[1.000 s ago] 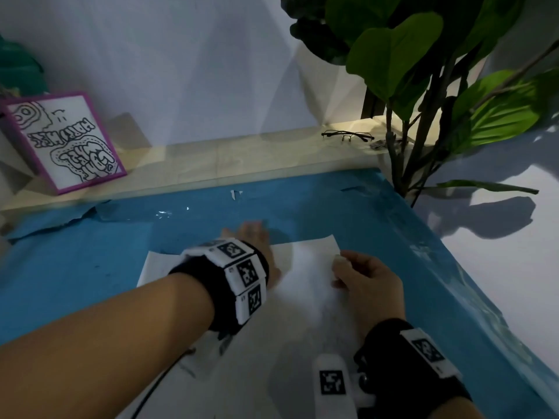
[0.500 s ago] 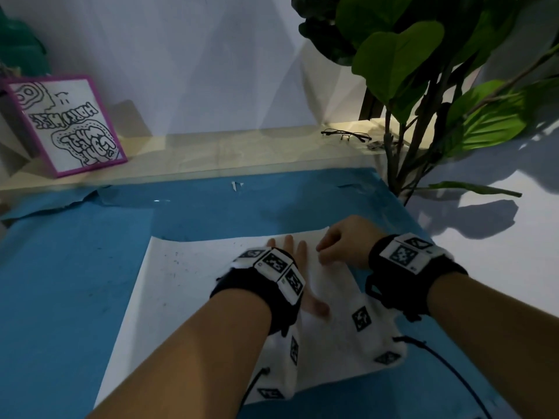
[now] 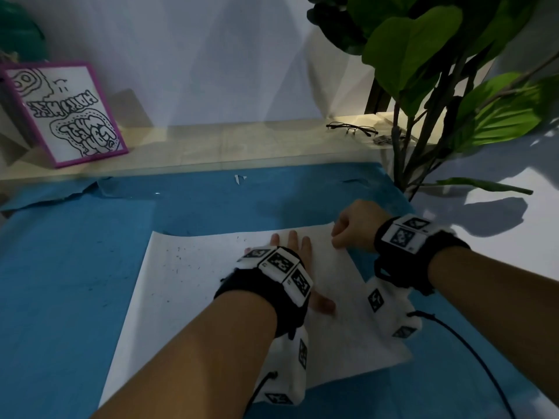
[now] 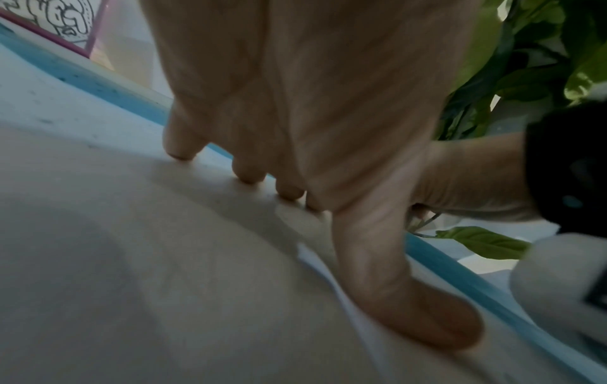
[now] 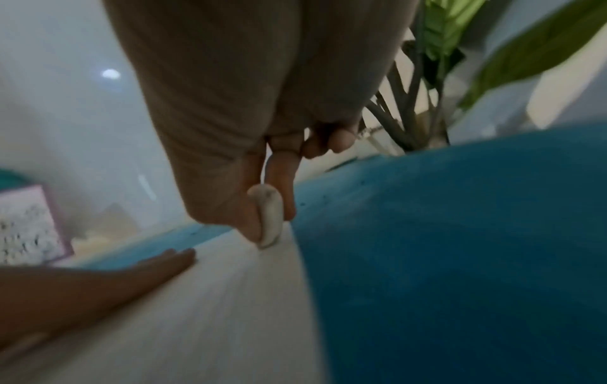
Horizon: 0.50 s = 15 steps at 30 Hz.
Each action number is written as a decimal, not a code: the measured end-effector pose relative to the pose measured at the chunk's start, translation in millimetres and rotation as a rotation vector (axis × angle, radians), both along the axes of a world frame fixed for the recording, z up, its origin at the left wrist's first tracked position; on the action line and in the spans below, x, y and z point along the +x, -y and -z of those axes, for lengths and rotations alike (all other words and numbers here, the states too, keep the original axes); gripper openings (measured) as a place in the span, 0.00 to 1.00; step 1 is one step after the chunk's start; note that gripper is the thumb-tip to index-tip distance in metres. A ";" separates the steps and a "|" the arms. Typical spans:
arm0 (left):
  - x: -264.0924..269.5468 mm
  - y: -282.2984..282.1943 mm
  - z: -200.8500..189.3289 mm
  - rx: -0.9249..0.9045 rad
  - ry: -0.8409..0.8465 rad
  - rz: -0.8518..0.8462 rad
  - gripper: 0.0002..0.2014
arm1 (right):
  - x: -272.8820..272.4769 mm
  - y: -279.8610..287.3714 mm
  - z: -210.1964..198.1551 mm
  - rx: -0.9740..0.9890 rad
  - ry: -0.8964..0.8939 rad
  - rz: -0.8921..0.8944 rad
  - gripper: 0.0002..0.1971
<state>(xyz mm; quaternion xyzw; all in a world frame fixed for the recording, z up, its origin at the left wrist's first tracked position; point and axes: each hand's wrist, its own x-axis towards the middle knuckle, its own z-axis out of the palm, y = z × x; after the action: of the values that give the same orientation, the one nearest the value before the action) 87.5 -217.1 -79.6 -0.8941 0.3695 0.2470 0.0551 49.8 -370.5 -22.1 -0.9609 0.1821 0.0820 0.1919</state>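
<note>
Pinches a small white eraser (image 5: 271,220) between thumb and 1 finger of the right hand (image 3: 352,229), tip down on the far corner of the white paper (image 3: 196,282). Presses the left hand (image 3: 295,255) flat, fingers straight, just beside that pinch, pinning the white paper to the blue mat (image 3: 75,267). Judging the white paper light, limp, quick to crease or slide: best pinned close beside the tip. Judging the eraser soft, grippy: best pinched low.

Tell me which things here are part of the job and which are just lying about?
In use: white paper sheet, left hand pressing it flat, right hand pinching a small white lump, perhaps an eraser.
Lying about: framed drawing, glasses, plant.
</note>
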 end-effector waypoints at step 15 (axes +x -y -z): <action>4.1 3.9 6.7 -0.003 0.001 0.013 0.68 | 3.2 -12.8 -2.3 0.052 -0.054 -0.110 0.04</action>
<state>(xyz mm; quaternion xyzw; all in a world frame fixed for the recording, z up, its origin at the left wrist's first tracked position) 91.5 -221.0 -86.2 -0.8919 0.3756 0.2458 0.0554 52.9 -357.7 -19.8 -0.9616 0.1323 0.1231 0.2068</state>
